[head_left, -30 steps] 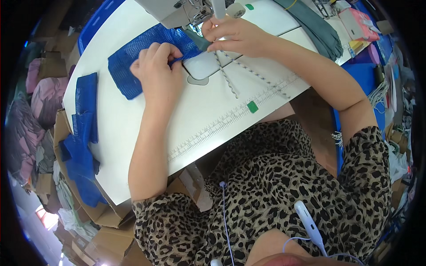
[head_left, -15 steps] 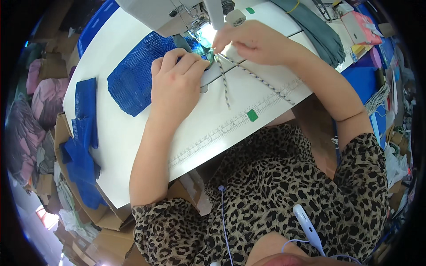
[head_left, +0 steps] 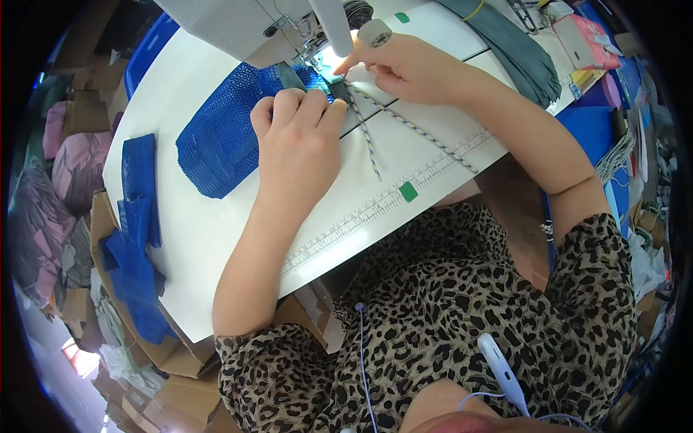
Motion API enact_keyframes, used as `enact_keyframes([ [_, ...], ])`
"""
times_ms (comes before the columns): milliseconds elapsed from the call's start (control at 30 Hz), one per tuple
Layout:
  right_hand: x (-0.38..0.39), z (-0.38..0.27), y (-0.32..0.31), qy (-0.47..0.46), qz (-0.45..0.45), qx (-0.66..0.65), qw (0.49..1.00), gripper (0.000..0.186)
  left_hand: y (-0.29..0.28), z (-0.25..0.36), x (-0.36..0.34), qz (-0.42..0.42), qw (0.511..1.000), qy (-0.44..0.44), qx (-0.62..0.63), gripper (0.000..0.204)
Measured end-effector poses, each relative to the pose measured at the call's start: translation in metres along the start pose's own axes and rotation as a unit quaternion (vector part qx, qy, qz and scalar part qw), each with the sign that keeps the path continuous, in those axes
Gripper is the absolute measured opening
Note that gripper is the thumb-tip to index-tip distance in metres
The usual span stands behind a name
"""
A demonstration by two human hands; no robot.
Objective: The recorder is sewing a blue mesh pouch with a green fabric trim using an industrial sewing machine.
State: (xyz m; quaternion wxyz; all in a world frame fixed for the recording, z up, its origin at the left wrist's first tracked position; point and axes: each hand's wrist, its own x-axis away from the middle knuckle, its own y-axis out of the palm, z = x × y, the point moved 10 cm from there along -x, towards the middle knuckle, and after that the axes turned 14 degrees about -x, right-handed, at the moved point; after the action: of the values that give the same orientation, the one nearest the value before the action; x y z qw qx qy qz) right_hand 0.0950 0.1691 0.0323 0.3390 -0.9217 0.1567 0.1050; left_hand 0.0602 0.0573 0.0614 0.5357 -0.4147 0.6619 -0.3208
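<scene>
My left hand (head_left: 298, 148) has its fingers curled on a blue mesh piece (head_left: 216, 137), at its right end below the sewing machine head (head_left: 253, 25). My right hand (head_left: 411, 72) is bent at the lit needle area (head_left: 325, 63), index finger reaching in, other fingers curled; whether it pinches anything is too small to make out. A dark grey-green strip (head_left: 291, 76) lies at the presser foot, partly hidden. Two patterned cords (head_left: 413, 124) trail from there across the white table (head_left: 188, 267) toward its printed ruler.
Blue mesh pieces (head_left: 137, 245) hang over the table's left edge above a cardboard box (head_left: 173, 353). Grey-green fabric strips (head_left: 520, 65) lie at the back right beside a pink pack (head_left: 577, 47). Bagged bundles (head_left: 72, 166) are piled at the left, and a blue surface (head_left: 585, 130) is at the right.
My left hand has moved right along the mesh, its fingers closer to the needle. My right hand has shifted, index finger now extended at the presser foot. The needle light shows more brightly.
</scene>
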Motion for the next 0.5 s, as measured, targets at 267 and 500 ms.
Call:
enact_keyframes([
  [267, 0.004, -0.015, 0.012, -0.057, -0.015, 0.111, 0.992, 0.03, 0.004, 0.011, -0.002, 0.003, 1.0, -0.006, -0.002, 0.019],
  [500, 0.003, -0.017, 0.011, -0.03, -0.018, 0.05, 0.998, 0.029, -0.002, 0.002, 0.002, -0.02, 0.996, -0.064, 0.057, 0.021],
])
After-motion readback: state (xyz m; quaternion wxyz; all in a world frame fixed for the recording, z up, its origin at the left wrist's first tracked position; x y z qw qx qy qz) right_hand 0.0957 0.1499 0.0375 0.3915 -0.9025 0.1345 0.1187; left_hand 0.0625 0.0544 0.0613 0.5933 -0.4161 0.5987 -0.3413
